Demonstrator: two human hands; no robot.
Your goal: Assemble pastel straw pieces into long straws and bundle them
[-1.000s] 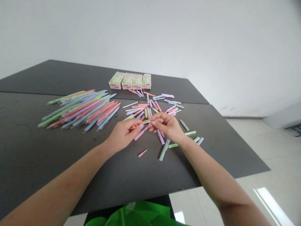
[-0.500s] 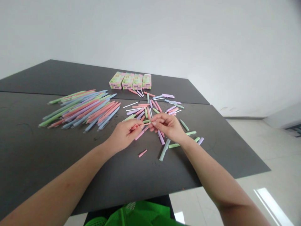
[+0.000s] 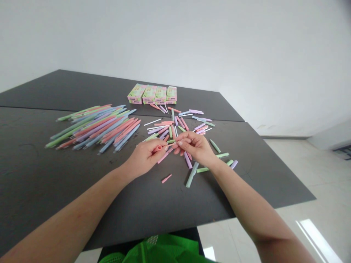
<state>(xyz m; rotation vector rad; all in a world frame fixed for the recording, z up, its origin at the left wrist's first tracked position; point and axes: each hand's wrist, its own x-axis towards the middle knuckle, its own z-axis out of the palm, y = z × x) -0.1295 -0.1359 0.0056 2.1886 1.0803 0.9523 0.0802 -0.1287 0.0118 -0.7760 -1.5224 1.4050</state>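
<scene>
My left hand [image 3: 145, 155] is closed around a coral pen barrel [image 3: 158, 148], whose open round end pokes out by the thumb. A thin pink piece [image 3: 170, 144] runs from the left fingertips to my right hand [image 3: 195, 146]. The right thumb and fingers pinch its other end, and they hide how it ends. Both hands are held close together over loose pen parts. Below them a small pink pen part [image 3: 166, 178] lies by itself on the table. A grey-green pen barrel [image 3: 192, 175] rests under the right wrist.
Long pastel pens [image 3: 93, 128] lie heaped on the left of the dark table [image 3: 131, 215]. Several pink and green boxes [image 3: 149, 94] stand in a row at the back. Loose barrels, caps and white refills [image 3: 153, 122] are scattered beyond and beside my hands.
Hardly anything differs. Both hands keep the same hold and place, with only a tiny shift of the right fingers.
</scene>
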